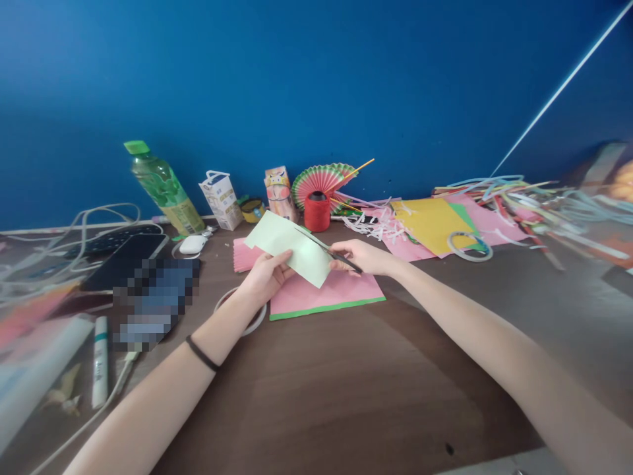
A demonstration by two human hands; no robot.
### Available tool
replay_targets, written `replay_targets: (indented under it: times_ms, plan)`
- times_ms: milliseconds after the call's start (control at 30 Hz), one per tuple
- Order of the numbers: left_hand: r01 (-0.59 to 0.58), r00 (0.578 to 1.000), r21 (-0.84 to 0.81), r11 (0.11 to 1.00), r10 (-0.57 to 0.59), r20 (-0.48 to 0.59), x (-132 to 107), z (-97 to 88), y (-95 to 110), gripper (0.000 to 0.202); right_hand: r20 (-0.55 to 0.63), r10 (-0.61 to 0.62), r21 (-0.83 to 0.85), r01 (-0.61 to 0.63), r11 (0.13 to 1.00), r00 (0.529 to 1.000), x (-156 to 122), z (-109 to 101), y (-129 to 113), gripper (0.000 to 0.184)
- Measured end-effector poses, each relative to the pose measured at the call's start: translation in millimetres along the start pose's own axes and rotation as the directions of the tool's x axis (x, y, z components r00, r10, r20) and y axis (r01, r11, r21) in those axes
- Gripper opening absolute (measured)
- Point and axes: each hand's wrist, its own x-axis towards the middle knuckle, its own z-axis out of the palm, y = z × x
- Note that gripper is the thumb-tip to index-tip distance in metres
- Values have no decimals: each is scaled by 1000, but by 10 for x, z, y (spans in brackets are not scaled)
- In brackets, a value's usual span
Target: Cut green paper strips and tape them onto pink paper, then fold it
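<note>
My left hand (270, 277) pinches the near edge of a pale green sheet of paper (289, 243), held tilted above the table. In my right hand (353, 257) is a pair of scissors (329, 251), its blades lying along the upper right part of the sheet. Whether the blades are parted cannot be made out. Beneath both hands lies pink paper (326, 292) with a green strip along its near edge. A pleated pink piece (246, 256) pokes out behind the left hand, and a roll of tape (256, 320) is partly hidden under the left wrist.
Along the blue wall stand a green-capped bottle (163, 188), a carton (221, 201), a red spool (316, 212) and a pleated paper fan (324, 185). Yellow paper (430, 224), a tape roll (469, 246) and paper shreds lie right. A phone (158, 300), cables and a marker (100, 363) lie left.
</note>
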Motion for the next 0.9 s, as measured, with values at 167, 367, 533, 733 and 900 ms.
replay_targets:
  times_ms: [167, 367, 533, 733, 900]
  plan:
    - [4, 1000, 2, 1000, -4, 2, 2, -2, 1, 16, -4, 7, 17, -7, 1000, 1000, 4, 4, 1, 29]
    - [40, 999, -35, 999, -41, -23, -13, 32, 29, 14, -5, 8, 11, -8, 1000, 1000, -9, -5, -20, 25]
    - [-17, 990, -147, 989, -4, -138, 22, 34, 55, 11, 3, 39, 35, -39, 999, 999, -3, -13, -8, 30]
    - [-102, 981, -130, 986, 78, -178, 65, -17, 34, 11, 79, 53, 54, -57, 997, 995, -1, -42, 25, 38]
    - [-88, 991, -78, 993, 79, -105, 35, -1, 23, 13, 108, 39, 59, -46, 997, 993, -15, -33, -25, 37]
